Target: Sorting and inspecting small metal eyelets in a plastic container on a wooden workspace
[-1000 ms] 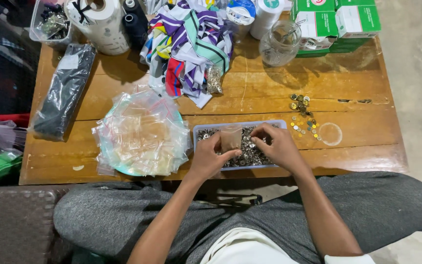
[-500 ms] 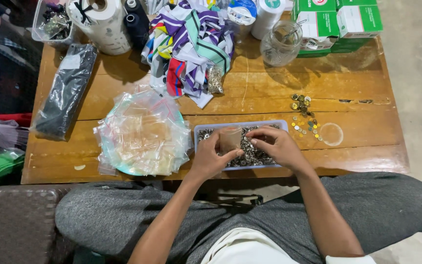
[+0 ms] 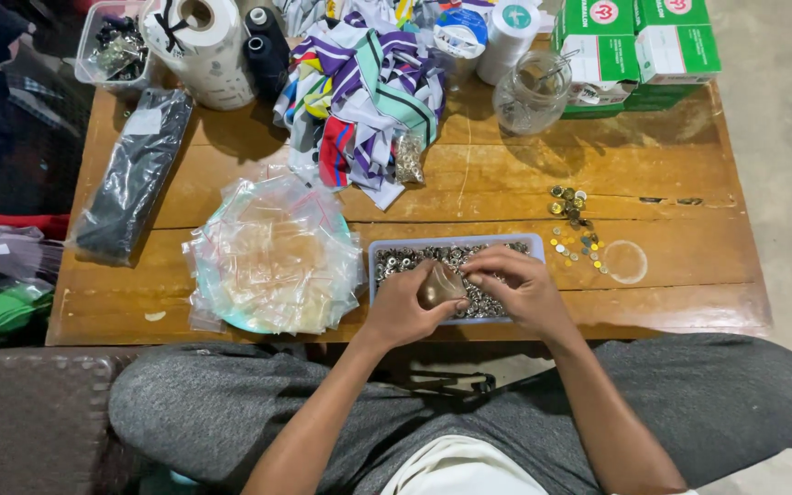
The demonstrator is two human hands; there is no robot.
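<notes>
A shallow pale blue tray [image 3: 533, 243] full of small silvery metal rings sits near the table's front edge. Over it my left hand [image 3: 402, 307] holds a small clear bag [image 3: 440, 286] that looks brownish and partly filled. My right hand [image 3: 517, 287] rests on the rings beside the bag, fingertips pinched together at the bag's mouth. What the fingertips pinch is too small to make out.
A pile of small clear zip bags [image 3: 272, 255] lies on a plate left of the tray. Loose coloured metal bits [image 3: 576, 227] and a clear lid [image 3: 625, 261] lie to the right. Striped cloth [image 3: 368, 82], a glass jar [image 3: 531, 92], green boxes [image 3: 639, 41], tape roll [image 3: 199, 41], black packet [image 3: 135, 174] sit behind.
My hands have stayed over the tray; the right fingers have shifted slightly toward the bag's mouth. Nothing else has moved.
</notes>
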